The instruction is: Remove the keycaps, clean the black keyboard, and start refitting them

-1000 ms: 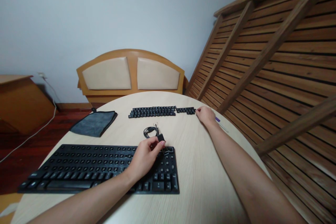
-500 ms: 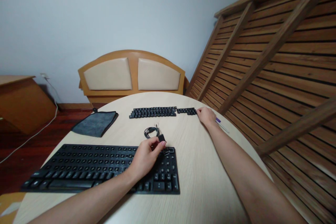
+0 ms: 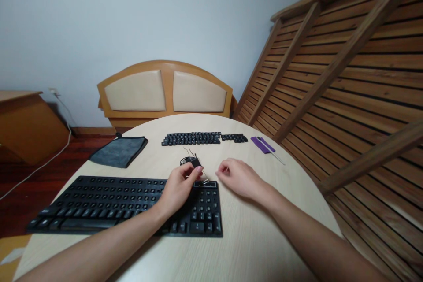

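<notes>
A black keyboard lies at the front left of the round table, its upper rows stripped of keycaps and its lower row and number pad still capped. Over its right top corner my left hand pinches a keycap puller with a black handle and thin wire prongs at both ends. My right hand hovers just right of the keyboard, fingers curled together; whatever they hold, if anything, is hidden. Behind both hands sit loose keycaps in tidy rows, a larger block and a smaller block.
A coiled black cable lies behind my left hand. At the right stands a purple cloth with a thin pale stick across it. A dark grey cloth lies at the left. Wooden slats lean close on the right.
My right hand has come back from the smaller keycap block toward the keyboard, uncovering the purple cloth. My left hand has kept the keycap puller, now tilted differently.
</notes>
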A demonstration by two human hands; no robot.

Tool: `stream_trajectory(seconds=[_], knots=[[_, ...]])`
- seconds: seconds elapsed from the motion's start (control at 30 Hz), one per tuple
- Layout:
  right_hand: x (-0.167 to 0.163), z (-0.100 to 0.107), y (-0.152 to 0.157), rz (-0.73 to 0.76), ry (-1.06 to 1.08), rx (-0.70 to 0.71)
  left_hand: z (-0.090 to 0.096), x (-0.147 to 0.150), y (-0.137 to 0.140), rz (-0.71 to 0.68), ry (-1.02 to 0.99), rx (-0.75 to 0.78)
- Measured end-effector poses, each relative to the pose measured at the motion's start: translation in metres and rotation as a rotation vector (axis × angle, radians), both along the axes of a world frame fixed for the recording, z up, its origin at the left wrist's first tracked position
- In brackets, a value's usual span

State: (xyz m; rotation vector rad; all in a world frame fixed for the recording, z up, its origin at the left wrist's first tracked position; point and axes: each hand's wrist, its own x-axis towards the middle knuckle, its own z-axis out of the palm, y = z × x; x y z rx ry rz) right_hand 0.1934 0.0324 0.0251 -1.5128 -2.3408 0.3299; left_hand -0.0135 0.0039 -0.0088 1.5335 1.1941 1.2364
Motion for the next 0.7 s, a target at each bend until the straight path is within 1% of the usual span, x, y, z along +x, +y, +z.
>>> stream_trajectory(seconds=[0.07, 0.13, 0.23, 0.3, 0.4, 0.5, 0.6, 0.7], knots=[[-0.009, -0.001, -0.026, 0.193, 0.082, -0.040, 0.006, -0.005, 0.003, 0.029, -0.052, 0.004], [-0.016, -0.003, -0.044, 0.368, 0.144, -0.056, 0.013, -0.011, 0.007, 0.051, -0.089, -0.003], [-0.024, -0.011, -0.055, 0.601, 0.168, -0.066, 0.022, -0.021, 0.013, 0.082, -0.127, -0.022], [-0.030, -0.017, -0.057, 0.684, 0.152, -0.050, 0.026, -0.027, 0.015, 0.109, -0.140, -0.034], [-0.035, -0.019, -0.056, 0.717, 0.110, -0.022, 0.030, -0.033, 0.018, 0.144, -0.133, -0.049], [-0.032, -0.011, -0.053, 0.705, 0.046, -0.034, 0.032, -0.036, 0.018, 0.149, -0.134, -0.049], [-0.021, 0.001, -0.047, 0.674, 0.003, -0.084, 0.032, -0.038, 0.019, 0.132, -0.135, -0.047], [-0.001, 0.009, -0.037, 0.641, -0.006, -0.176, 0.034, -0.039, 0.019, 0.115, -0.134, -0.053]])
